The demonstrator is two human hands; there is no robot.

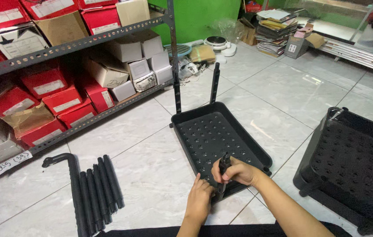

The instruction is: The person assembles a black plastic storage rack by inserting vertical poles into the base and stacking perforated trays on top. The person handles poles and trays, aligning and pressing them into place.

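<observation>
Tiled floor (151,131), shelf of boxes (63,48). Two poles (214,83) fitted upright in tray (213,136); several poles (98,193) lying unused. Right hand (237,171) gripping third pole (223,169), left hand (199,199) steadying tray edge.

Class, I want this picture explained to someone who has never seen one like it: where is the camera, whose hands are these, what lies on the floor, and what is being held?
There is one picture, taken by a camera worn on a person's head and looking down at that person's own bare hands. No machine is involved. The right hand has its grip closed around a short black post at the near corner of a black perforated tray lying on the tiled floor. The left hand rests against the tray's near edge. Two posts already stand at the tray's far corners. To the left lies a row of black tubes; to the right sit similar stacked trays. A metal shelf holds red and white boxes.
</observation>
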